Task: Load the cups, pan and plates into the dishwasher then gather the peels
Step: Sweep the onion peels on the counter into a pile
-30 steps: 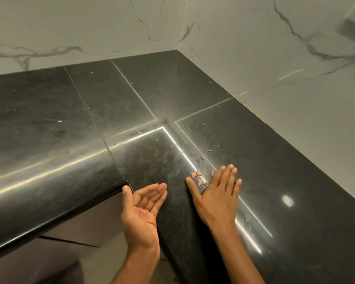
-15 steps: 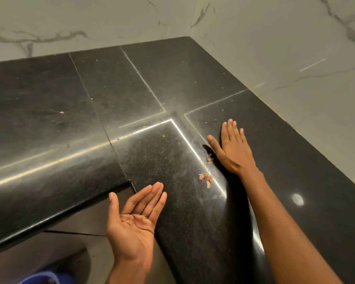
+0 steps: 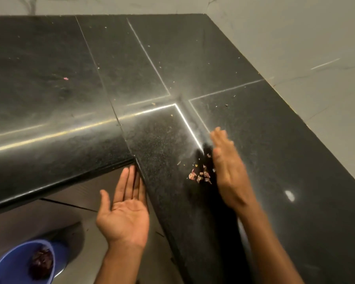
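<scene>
Now right hand (image 3: 230,171) nearer peels (image 3: 201,175)

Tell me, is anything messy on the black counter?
Yes. Small pinkish peel scraps lie scattered on the black counter, just beside the right hand. A lone pink bit sits far to the left, and tiny crumbs dot the corner. The left hand waits palm up at the counter's edge.
</scene>
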A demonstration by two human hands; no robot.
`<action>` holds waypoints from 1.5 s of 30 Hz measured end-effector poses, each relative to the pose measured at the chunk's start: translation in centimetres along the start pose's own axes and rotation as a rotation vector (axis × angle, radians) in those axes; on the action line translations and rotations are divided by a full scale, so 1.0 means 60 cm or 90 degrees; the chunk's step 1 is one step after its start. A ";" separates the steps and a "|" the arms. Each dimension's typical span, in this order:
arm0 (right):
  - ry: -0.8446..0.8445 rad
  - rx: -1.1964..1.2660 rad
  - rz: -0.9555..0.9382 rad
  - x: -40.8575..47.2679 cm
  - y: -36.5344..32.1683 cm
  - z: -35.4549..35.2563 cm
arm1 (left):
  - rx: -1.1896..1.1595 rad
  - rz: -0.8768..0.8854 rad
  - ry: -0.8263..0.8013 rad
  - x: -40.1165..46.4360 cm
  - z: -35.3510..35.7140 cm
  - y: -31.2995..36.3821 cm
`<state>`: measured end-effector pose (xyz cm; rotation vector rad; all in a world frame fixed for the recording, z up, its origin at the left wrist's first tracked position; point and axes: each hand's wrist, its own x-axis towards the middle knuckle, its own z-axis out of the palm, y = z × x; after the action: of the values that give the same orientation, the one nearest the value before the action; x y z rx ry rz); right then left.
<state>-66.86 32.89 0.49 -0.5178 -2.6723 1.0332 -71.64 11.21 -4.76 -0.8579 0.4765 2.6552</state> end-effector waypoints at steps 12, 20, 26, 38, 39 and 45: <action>-0.164 -0.349 -0.077 -0.038 -0.037 0.066 | -0.041 -0.019 -0.031 0.004 -0.002 -0.024; -0.051 0.005 -0.080 -0.049 -0.092 0.076 | -0.061 -0.023 -0.030 0.014 -0.014 -0.034; -0.118 -0.300 -0.068 -0.012 -0.038 0.087 | -0.060 -0.024 -0.034 0.012 -0.016 -0.037; -0.011 0.087 -0.180 -0.092 -0.145 0.137 | -0.083 -0.066 -0.064 0.008 -0.020 -0.029; 0.053 0.103 -0.143 -0.087 -0.139 0.126 | -0.083 -0.055 -0.054 0.008 -0.016 -0.031; -0.033 -0.155 0.035 -0.049 -0.087 0.120 | -0.081 -0.022 0.000 0.005 -0.005 -0.037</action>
<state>-67.84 23.80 -1.39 -0.6198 -2.8631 0.7474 -70.88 13.11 -5.68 -0.8944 0.2926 2.6778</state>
